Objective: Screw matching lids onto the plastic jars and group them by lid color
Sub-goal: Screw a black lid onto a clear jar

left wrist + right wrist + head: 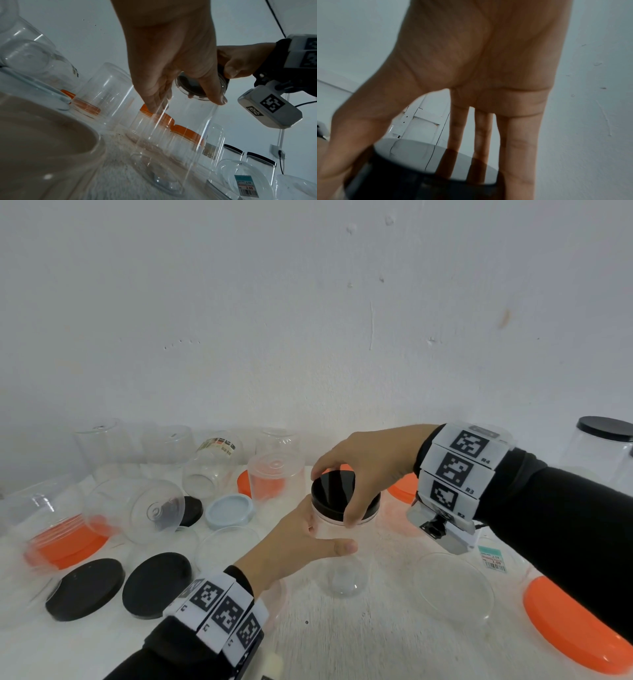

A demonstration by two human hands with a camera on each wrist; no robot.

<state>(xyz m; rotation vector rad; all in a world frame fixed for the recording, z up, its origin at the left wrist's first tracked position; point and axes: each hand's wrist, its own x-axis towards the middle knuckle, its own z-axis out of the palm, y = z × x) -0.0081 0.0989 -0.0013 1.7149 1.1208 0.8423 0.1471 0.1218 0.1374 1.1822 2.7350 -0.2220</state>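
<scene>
A clear plastic jar (342, 563) stands upright at the table's middle. My left hand (308, 542) wraps its upper wall, thumb in front. A glossy black lid (337, 494) sits on the jar's mouth. My right hand (363, 474) grips that lid from above, fingers and thumb around its rim. The left wrist view shows the jar (180, 135) from below, with my left hand (171, 75) on it and the lid (197, 86) at its top. In the right wrist view my right hand (436, 148) spans the lid (423, 180).
Two black lids (85, 589) (157, 585) lie at front left, a pale blue lid (228, 511) behind them. Upturned clear jars and orange lids (575, 625) crowd both sides. A black-lidded jar (603, 446) stands far right. A white wall backs the table.
</scene>
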